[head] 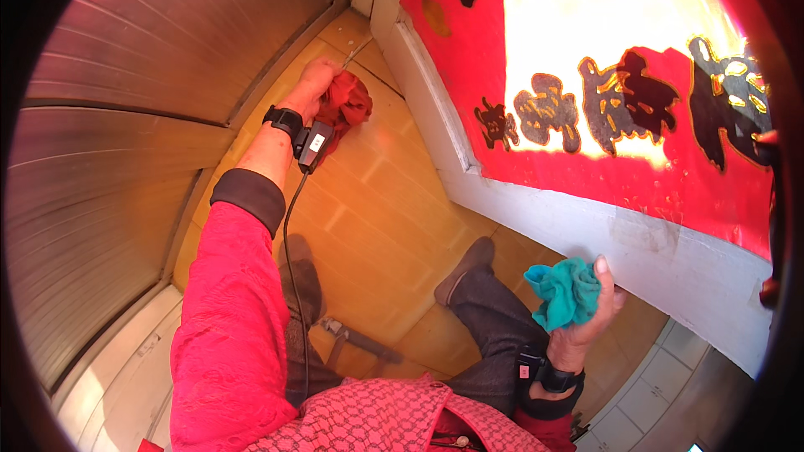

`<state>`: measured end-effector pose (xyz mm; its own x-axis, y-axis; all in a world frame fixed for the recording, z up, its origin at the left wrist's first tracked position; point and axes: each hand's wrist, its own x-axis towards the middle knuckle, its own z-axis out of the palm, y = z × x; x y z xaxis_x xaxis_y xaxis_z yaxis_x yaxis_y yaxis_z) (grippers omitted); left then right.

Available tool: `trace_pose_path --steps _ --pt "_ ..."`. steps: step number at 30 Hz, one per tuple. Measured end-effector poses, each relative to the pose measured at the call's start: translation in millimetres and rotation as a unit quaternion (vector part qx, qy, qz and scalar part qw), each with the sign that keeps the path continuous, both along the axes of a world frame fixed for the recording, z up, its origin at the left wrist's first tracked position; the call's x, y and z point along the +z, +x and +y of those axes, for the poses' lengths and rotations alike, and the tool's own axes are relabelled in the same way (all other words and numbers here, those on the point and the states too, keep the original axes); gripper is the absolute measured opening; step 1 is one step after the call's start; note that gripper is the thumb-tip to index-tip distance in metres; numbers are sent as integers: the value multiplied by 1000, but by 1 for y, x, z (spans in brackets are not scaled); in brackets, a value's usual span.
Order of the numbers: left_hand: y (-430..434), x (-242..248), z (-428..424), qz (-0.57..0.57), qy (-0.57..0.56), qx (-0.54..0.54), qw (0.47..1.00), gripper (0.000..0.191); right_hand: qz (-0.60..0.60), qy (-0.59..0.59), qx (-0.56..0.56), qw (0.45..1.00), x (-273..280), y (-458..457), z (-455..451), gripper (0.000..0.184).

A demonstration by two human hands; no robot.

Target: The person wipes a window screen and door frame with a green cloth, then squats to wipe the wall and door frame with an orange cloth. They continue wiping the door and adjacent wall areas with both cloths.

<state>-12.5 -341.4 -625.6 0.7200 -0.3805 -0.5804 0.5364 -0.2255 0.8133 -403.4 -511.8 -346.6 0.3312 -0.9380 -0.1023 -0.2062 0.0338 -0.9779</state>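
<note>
My left hand [317, 85] is stretched out over the tiled floor, closed on a red cloth [347, 100]. A thin stick or wire [356, 54] points away from beside its fingers; whether it is held, I cannot tell. Lower right, my right hand [593, 311] has a crumpled teal cloth [565, 294] between thumb and palm, with the fingers at the lower edge of a white-framed door panel [553, 207]. Its fingertips are partly hidden behind that edge. A red paper sheet [452, 75] with black characters covers the panel. Both wrists carry strapped-on black devices.
A ribbed metal door or panel [125, 125] rises along the left. Both feet rest on the orange tiled floor [377, 201], and a small stool or frame [358, 339] is between the legs. A black cable [287, 251] runs down the left sleeve. Pale tiles [653, 389] show at lower right.
</note>
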Motion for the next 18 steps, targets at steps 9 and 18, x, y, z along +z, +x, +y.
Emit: trace_pose_path --steps 9,18 --pt "-7 29 7 112 -76 -7 991 20 8 -28 -35 999 -1 8 3 26" --pt "-7 15 3 19 -103 -32 994 27 9 -16 -23 1000 -2 8 0 27"
